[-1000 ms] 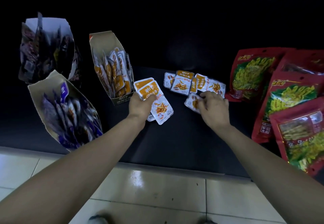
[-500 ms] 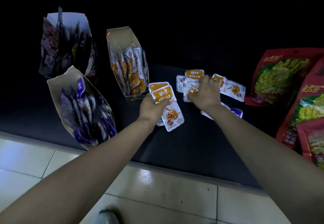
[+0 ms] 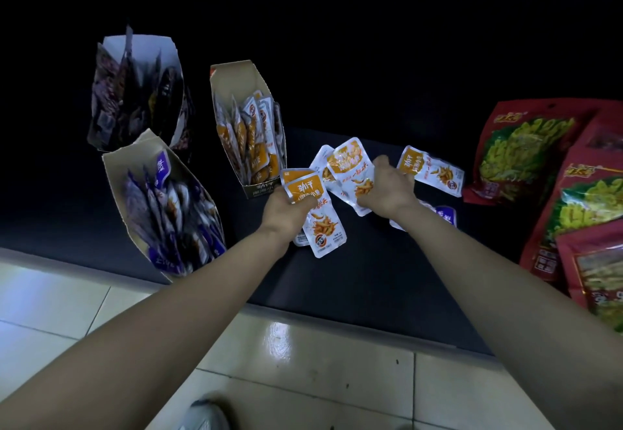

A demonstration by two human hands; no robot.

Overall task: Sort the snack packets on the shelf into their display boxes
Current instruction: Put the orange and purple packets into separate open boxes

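Above the shelf (image 3: 354, 281), both hands (image 3: 286, 215) (image 3: 387, 190) grip orange packets (image 3: 325, 227).

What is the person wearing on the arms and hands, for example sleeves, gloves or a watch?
The left forearm and right forearm are bare to the frame edge, without sleeves. The left hand and right hand show no gloves, rings, watch or bracelet.

Glossy floor tiles (image 3: 303, 345) — shoe (image 3: 205, 413) at bottom edge.
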